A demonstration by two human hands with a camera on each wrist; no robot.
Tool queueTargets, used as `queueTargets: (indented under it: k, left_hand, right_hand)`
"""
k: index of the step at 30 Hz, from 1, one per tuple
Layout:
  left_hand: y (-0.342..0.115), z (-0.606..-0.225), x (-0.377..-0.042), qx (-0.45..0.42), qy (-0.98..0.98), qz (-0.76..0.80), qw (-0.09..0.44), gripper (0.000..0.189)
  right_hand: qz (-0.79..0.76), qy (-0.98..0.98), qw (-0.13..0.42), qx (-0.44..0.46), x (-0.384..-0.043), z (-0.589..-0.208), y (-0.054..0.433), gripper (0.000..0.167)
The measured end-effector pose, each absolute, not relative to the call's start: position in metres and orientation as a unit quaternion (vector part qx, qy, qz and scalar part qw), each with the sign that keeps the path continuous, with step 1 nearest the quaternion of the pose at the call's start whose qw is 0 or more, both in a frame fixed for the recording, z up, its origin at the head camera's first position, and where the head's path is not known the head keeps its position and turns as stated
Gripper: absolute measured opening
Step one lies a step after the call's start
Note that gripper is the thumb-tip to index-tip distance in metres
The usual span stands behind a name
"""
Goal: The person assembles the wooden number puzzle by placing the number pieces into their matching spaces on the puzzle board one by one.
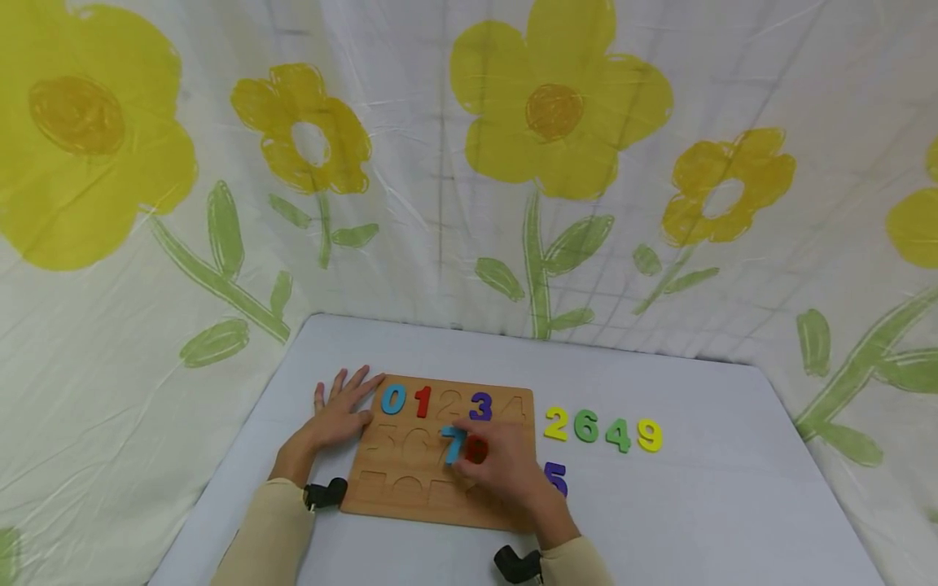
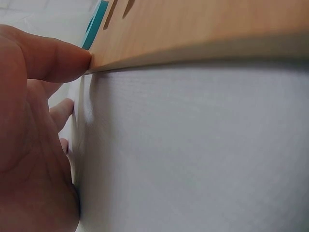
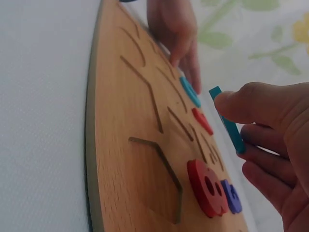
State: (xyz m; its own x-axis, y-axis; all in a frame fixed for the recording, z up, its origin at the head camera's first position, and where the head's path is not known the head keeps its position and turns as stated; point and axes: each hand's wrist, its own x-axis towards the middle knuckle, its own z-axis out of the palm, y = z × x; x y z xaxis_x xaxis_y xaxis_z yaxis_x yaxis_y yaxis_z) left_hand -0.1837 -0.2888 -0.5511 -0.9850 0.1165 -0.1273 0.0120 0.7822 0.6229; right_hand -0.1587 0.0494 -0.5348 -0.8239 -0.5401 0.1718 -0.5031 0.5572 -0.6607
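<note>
A wooden number puzzle board (image 1: 392, 506) lies on the table. The left hand (image 1: 337, 419) rests by its upper left corner, fingers spread, and in the left wrist view the thumb (image 2: 63, 60) touches the board's edge. Above the board, the right hand (image 1: 506, 468) pinches a blue number 7 (image 1: 452, 443) between thumb and fingers; the right wrist view shows this 7 (image 3: 231, 130) edge-on, raised off the board. A blue 0 (image 1: 385, 400), red 1 (image 1: 422, 402) and purple 3 (image 1: 481, 407) are in the top row. The red 8 (image 3: 199, 186) sits on the board, partly hidden by the right hand in the head view.
Right of the board lie a yellow 2 (image 1: 558, 426), green 6 (image 1: 580, 431), green 4 (image 1: 621, 437) and yellow 9 (image 1: 650, 443) in a row. A purple 5 (image 1: 554, 480) is nearer, beside the right hand. Behind the white table (image 1: 703, 513) hangs a flowered curtain (image 1: 410, 244).
</note>
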Motion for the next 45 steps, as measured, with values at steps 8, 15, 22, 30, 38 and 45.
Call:
queueTargets:
  k: [8,15,22,30,38,45]
  left_hand:
    - [-0.287,-0.549,-0.183,0.032,0.94,0.331,0.081,0.072]
    - [-0.288,-0.549,-0.183,0.035,0.94,0.33,0.076,0.072]
    - [-0.289,-0.551,-0.182,0.041,0.934,0.349,0.065,0.072]
    - [-0.293,-0.557,-0.182,0.05,0.931,0.357,0.055,0.073]
    - [-0.288,-0.55,-0.183,0.037,0.939,0.334,0.075,0.072]
    - [-0.289,-0.551,-0.183,0.036,0.941,0.328,0.076,0.072]
  right_hand:
    - [-0.347,0.894,0.043,-0.281,-0.159,-0.542,0.041,0.054]
    - [-0.337,0.897,0.056,-0.28,-0.161,-0.547,0.036,0.054]
    - [-0.322,0.902,0.058,-0.282,-0.162,-0.549,0.032,0.053]
    - [-0.314,0.905,0.058,-0.28,-0.161,-0.548,0.03,0.054]
    - [-0.345,0.901,0.078,-0.249,-0.158,-0.541,0.036,0.056]
    - [-0.379,0.885,0.062,-0.265,-0.156,-0.526,0.051,0.06]
